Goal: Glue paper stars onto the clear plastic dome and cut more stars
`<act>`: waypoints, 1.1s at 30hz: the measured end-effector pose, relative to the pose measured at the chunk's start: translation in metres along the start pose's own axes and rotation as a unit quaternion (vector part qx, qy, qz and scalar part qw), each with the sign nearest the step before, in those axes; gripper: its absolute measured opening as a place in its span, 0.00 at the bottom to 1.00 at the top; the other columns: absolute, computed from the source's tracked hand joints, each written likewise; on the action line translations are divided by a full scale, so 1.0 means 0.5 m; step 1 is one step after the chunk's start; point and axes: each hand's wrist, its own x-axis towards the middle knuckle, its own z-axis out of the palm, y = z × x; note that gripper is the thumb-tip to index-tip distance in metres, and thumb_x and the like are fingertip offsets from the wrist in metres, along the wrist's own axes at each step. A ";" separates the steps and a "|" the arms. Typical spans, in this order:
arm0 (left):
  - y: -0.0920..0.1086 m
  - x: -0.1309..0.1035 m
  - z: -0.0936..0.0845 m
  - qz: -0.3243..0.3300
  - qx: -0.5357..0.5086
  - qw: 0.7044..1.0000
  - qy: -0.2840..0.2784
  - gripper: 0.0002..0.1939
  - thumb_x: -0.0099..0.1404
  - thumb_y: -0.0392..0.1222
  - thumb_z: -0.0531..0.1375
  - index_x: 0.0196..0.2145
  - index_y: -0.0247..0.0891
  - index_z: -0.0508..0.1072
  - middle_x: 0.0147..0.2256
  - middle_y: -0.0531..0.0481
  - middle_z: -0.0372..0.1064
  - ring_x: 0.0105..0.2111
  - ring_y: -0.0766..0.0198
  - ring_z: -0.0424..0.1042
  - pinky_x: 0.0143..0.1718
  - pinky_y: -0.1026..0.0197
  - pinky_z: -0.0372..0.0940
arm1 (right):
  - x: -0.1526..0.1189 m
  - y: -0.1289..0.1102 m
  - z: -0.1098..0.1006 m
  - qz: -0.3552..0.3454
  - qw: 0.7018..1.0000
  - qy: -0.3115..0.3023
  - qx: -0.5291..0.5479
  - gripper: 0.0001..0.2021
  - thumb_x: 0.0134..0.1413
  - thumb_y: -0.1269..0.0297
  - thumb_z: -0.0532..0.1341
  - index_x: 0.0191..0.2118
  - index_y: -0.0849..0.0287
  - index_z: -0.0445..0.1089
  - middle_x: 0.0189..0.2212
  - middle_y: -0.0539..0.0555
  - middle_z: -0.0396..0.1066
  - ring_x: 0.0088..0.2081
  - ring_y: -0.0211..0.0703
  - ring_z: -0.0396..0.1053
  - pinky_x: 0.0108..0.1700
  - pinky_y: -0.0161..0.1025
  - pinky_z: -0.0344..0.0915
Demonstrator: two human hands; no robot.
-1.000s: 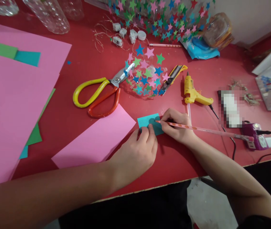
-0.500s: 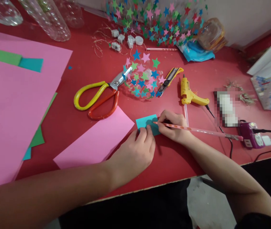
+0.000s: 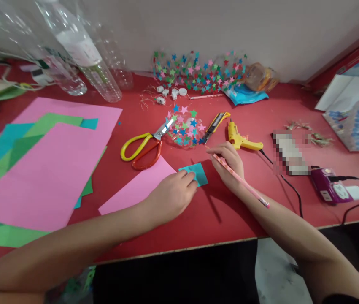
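My right hand (image 3: 228,164) holds a pink patterned pencil (image 3: 242,181), lifted off the paper, its eraser end slanting back over my forearm. My left hand (image 3: 174,194) rests with curled fingers on a small teal paper piece (image 3: 201,173), gripping its left part against the table. Under and beside my left wrist lies a pink paper piece (image 3: 135,185). Just beyond are large scissors (image 3: 154,143) with yellow and red handles, and a clear rounded plastic piece covered in paper stars (image 3: 184,126). A yellow box cutter (image 3: 215,126) and a yellow glue gun (image 3: 242,139) lie past my right hand.
Stacked pink, green and teal sheets (image 3: 55,169) cover the left side. Clear plastic bottles (image 3: 87,55) stand behind them. Star-covered clear plastic (image 3: 198,71) lines the wall, near small string lights (image 3: 166,93). At right are a purple power adapter (image 3: 331,185) and cables.
My right hand has raised the pencil off the teal paper and moved slightly away from it. My left hand stays on the paper. The head view has tilted up, showing more wall and bottles.
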 end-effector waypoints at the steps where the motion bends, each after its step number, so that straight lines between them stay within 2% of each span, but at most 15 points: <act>1: -0.006 0.003 -0.003 -0.012 -0.027 1.000 0.001 0.11 0.69 0.32 0.51 0.37 0.32 0.74 0.37 0.41 0.71 0.39 0.53 0.70 0.40 0.52 0.67 | 0.000 0.000 0.000 -0.003 1.000 0.000 0.007 0.08 0.62 0.67 0.57 0.40 0.54 0.73 0.37 0.54 0.71 0.39 0.43 0.69 0.42 0.42 0.66; 7: -0.030 0.006 -0.019 -0.093 -0.126 0.987 0.039 0.09 0.69 0.36 0.56 0.44 0.34 0.74 0.42 0.43 0.72 0.44 0.57 0.70 0.47 0.53 0.67 | 0.001 -0.008 0.006 -0.019 0.999 0.001 0.029 0.08 0.62 0.64 0.58 0.37 0.54 0.75 0.35 0.54 0.71 0.38 0.44 0.69 0.42 0.43 0.67; 10: -0.035 0.005 -0.015 -0.148 -0.117 0.981 0.044 0.18 0.64 0.42 0.61 0.50 0.34 0.69 0.47 0.40 0.69 0.48 0.52 0.68 0.48 0.50 0.66 | 0.004 -0.007 0.006 -0.012 0.998 0.008 0.060 0.08 0.62 0.64 0.57 0.36 0.55 0.73 0.36 0.55 0.72 0.39 0.45 0.69 0.43 0.44 0.66; 13: -0.035 0.008 -0.008 -0.168 -0.104 0.980 0.031 0.24 0.63 0.45 0.62 0.54 0.33 0.66 0.47 0.38 0.67 0.48 0.50 0.68 0.48 0.48 0.65 | 0.009 -0.003 0.005 0.022 0.995 0.024 0.090 0.07 0.61 0.63 0.57 0.35 0.56 0.71 0.34 0.54 0.72 0.38 0.43 0.69 0.42 0.41 0.65; 18: -0.040 0.025 -0.011 -0.196 -0.117 0.974 -0.004 0.24 0.61 0.43 0.63 0.53 0.33 0.66 0.46 0.39 0.67 0.47 0.49 0.67 0.48 0.49 0.64 | 0.013 0.000 0.007 0.059 0.991 0.048 0.106 0.07 0.60 0.64 0.56 0.34 0.57 0.70 0.31 0.52 0.69 0.32 0.39 0.66 0.33 0.36 0.62; 23: -0.050 0.053 -0.025 -0.248 -0.168 0.952 -0.061 0.24 0.54 0.43 0.66 0.48 0.31 0.69 0.46 0.38 0.66 0.48 0.47 0.66 0.49 0.49 0.63 | 0.015 0.001 0.010 0.067 0.990 0.050 0.111 0.07 0.59 0.64 0.56 0.35 0.58 0.70 0.31 0.51 0.69 0.32 0.38 0.65 0.33 0.35 0.61; 27: -0.051 0.058 -0.025 -0.251 -0.171 0.951 -0.055 0.24 0.52 0.43 0.66 0.46 0.30 0.69 0.47 0.37 0.65 0.49 0.46 0.65 0.50 0.49 0.63 | 0.021 0.007 0.005 0.070 0.991 0.052 0.101 0.07 0.58 0.64 0.56 0.34 0.58 0.71 0.31 0.51 0.68 0.32 0.39 0.65 0.34 0.35 0.61; 33: -0.059 0.030 -0.015 -0.266 -0.181 0.946 -0.030 0.34 0.52 0.43 0.67 0.55 0.35 0.64 0.52 0.39 0.60 0.55 0.45 0.62 0.58 0.47 0.59 | 0.026 0.017 -0.002 0.092 0.989 0.056 0.100 0.08 0.58 0.63 0.57 0.41 0.57 0.71 0.30 0.50 0.69 0.31 0.39 0.66 0.35 0.37 0.63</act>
